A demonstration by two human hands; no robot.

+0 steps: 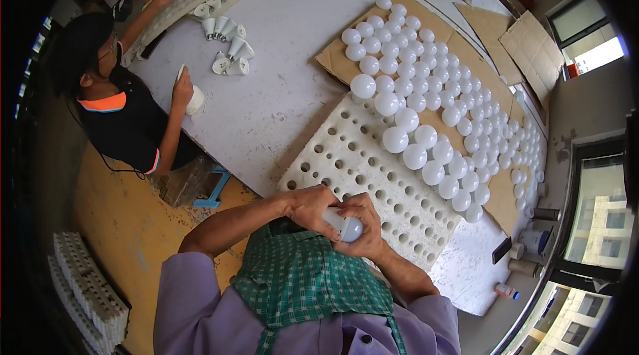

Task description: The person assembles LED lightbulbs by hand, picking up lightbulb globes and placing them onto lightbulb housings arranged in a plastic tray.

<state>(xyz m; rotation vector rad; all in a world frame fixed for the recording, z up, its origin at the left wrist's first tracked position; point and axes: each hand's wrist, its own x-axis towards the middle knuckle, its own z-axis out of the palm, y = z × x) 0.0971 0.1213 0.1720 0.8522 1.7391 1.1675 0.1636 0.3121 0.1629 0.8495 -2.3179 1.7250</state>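
Close to my apron, my left hand (313,210) and my right hand (365,227) are wrapped round one light bulb (338,220). Its rounded end points to the right, and fingers hide part of its body. Just beyond both hands lies a white foam tray (359,161) with rows of round holes. White bulb globes (415,156) stand along the tray's far side, and many more rest on a cardboard sheet (338,62) behind it.
At the left a co-worker (126,99) reaches over the table (279,22). Bulb bases (233,49) lie near that person, beside filled trays. A phone (502,250) and a small bottle (507,291) are at the right edge. Stacked trays (90,288) stand at lower left.
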